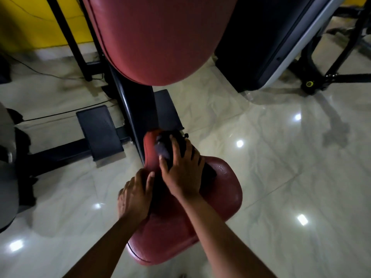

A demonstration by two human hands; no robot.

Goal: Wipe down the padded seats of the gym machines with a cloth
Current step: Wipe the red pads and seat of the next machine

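A red padded seat (224, 189) of a gym machine lies below me, with wet drops on its right side. A dark cloth (165, 147) is bunched at the seat's narrow far end. My right hand (180, 173) presses on the cloth with fingers spread over it. My left hand (134, 197) rests on the seat's left edge, fingers curled over the rim. A large red back pad (158, 37) rises above the seat.
Black footplates (99, 131) and the black frame post (136, 109) stand beyond the seat. Another dark machine (267, 37) is at the upper right, a grey one (8, 177) at the left edge. The glossy tiled floor (281, 157) surrounds it, with cables at the left.
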